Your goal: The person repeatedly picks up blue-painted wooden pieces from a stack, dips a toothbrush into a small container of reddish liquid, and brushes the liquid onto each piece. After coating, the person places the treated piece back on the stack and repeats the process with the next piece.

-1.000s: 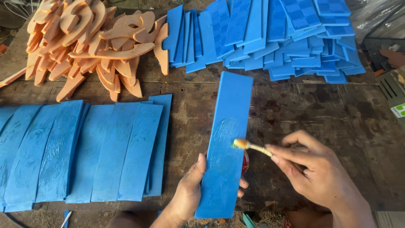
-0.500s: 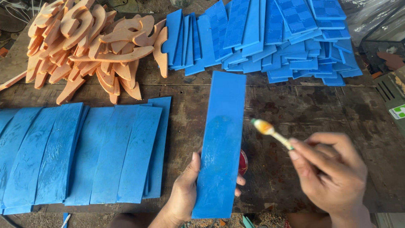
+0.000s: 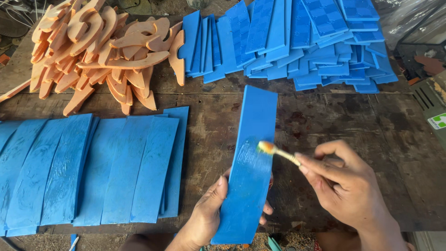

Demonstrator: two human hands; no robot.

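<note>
Blue foam strip (image 3: 251, 167) gripped by left hand (image 3: 206, 216), glue brush (image 3: 277, 152) pinched in right hand (image 3: 346, 186); coating underway, far end uncoated

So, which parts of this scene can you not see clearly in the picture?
All in the head view:
- Left hand: its fingers go behind the blue strip, so most are hidden.
- Brush: most of the handle is buried in the right hand.
- Red object behind the strip: only a sliver shows, kind unclear.
- Row of blue strips: cut by the left edge.
- Grey box: cut by the right edge.
</note>
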